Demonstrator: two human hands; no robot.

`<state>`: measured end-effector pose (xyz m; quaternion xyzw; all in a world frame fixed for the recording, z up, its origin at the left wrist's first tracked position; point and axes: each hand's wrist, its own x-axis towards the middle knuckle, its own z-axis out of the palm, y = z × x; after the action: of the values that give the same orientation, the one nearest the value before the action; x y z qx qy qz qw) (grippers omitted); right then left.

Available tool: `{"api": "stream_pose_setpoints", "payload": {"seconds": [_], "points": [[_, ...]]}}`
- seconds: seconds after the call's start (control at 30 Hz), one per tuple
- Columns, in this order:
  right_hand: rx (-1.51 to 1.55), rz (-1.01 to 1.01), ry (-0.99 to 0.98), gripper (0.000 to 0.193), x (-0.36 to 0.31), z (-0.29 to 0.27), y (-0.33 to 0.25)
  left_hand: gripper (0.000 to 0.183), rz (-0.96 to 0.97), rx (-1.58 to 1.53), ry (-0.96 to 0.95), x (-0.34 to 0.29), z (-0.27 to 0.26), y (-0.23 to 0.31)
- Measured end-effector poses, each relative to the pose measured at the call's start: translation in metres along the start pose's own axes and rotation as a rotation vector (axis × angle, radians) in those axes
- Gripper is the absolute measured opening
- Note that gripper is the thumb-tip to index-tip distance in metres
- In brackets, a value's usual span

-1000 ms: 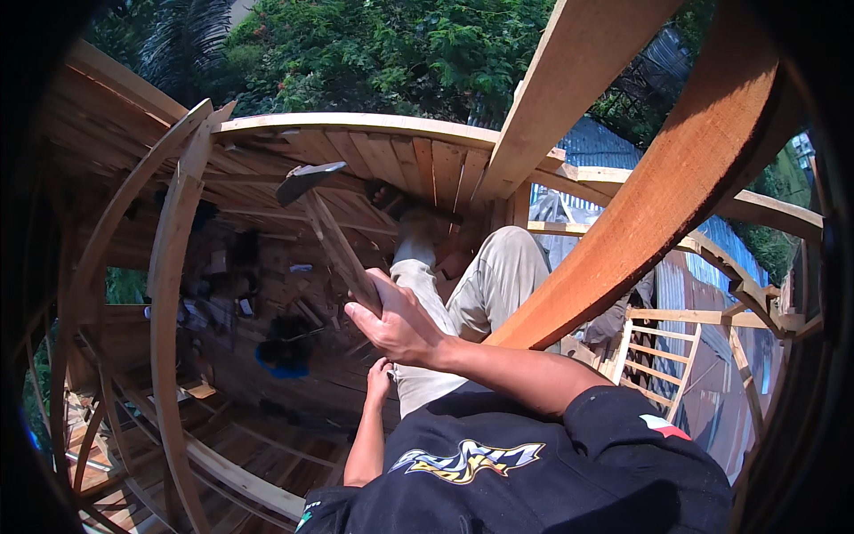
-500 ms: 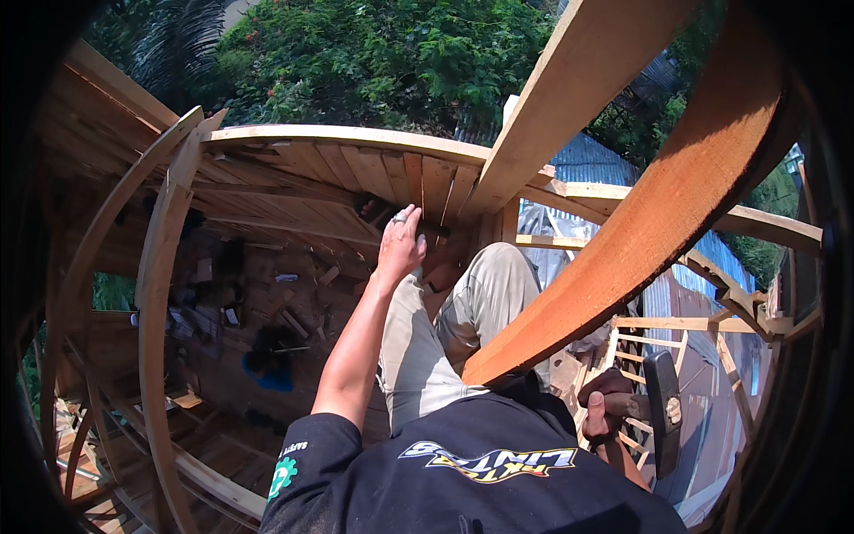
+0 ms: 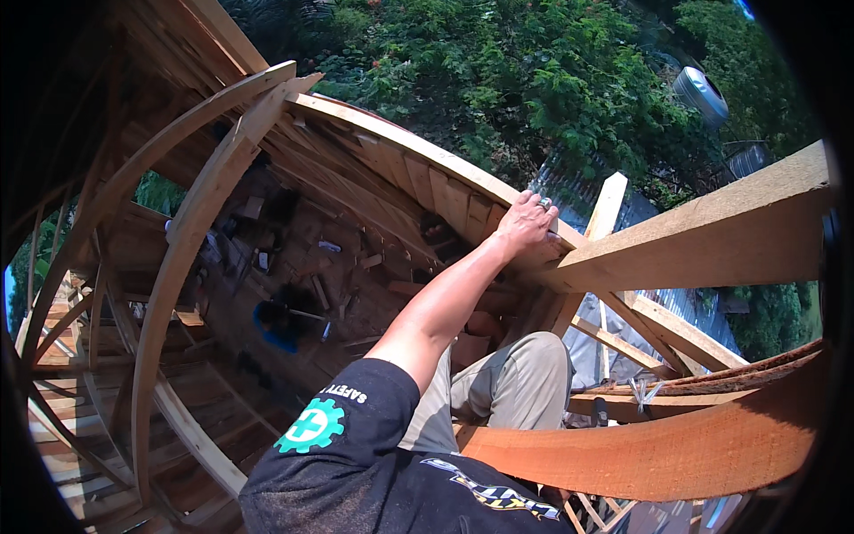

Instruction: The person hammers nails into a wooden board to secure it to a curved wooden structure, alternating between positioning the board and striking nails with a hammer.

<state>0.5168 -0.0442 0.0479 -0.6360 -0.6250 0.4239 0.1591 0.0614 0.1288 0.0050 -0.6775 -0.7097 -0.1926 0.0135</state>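
Observation:
My left arm reaches up across the frame, and my left hand (image 3: 528, 222) curls its fingers over the top rail (image 3: 422, 145) of a plank wall, close to a thick timber beam (image 3: 703, 233). A ring shows on one finger. A wide, reddish-brown curved board (image 3: 640, 456) crosses by my lap, beside my bent leg (image 3: 525, 378) in light trousers. My right hand is out of sight, and so is the hammer it held before. A small dark object (image 3: 600, 410) pokes up behind the board; I cannot tell what it is.
Curved wooden ribs (image 3: 182, 245) rise at the left. Far below, the floor (image 3: 307, 262) is scattered with wood offcuts and a blue item (image 3: 274, 325). Braces (image 3: 654, 347) and corrugated roofing lie to the right, with green bushes (image 3: 498, 80) beyond the wall.
My left hand has moved from near my knee, low by the wall planks, up to the top rail. The view has turned. My right hand with the hammer has left the view.

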Motion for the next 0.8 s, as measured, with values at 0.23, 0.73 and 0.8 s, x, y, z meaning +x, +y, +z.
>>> {"api": "stream_pose_setpoints", "payload": {"seconds": [0.23,0.73,0.8], "points": [[-0.023,-0.07,-0.144,0.021,0.043,0.027,-0.024,0.055,-0.02,-0.053,-0.06,0.009,-0.006,-0.005],[-0.014,-0.148,-0.246,0.019,0.062,0.055,-0.056,0.063,-0.124,-0.03,-0.065,0.003,0.001,0.008],[-0.023,-0.144,-0.239,0.019,0.061,0.054,-0.054,0.067,-0.108,-0.018,-0.014,0.003,0.006,0.015]]}}
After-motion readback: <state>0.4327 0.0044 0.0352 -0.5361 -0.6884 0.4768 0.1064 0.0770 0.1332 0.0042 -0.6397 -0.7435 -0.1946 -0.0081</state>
